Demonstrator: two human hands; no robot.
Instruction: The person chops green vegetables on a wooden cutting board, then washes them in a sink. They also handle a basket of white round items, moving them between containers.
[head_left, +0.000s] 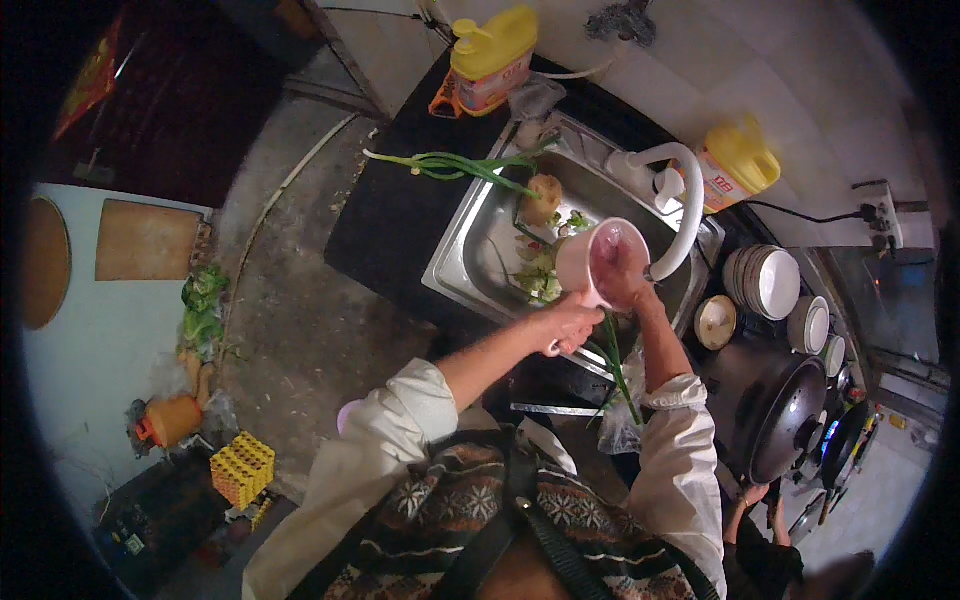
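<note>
My left hand (570, 326) is closed around the handle of a pale pink plastic dipper (574, 259), held over a stainless steel sink (469, 240). The dipper's mouth tilts toward me. My right hand (628, 285) reaches inside it, its fingers partly hidden and blurred; whether they grip anything is unclear. A white curved faucet (691, 202) ends just beside my right wrist. In the basin lie leafy vegetable scraps (540, 281) and a roundish brown item (544, 196). Scallions (450, 163) stretch over the sink's left rim. More green stalks (619, 367) hang across the front edge.
Yellow detergent jugs (495, 64) stand behind the sink, one near the faucet (735, 169). Stacked bowls (772, 281) and a lidded wok (787, 420) are on the right. Another person's hands (752, 495) are beside the wok. A plastic bag (621, 431) hangs in front.
</note>
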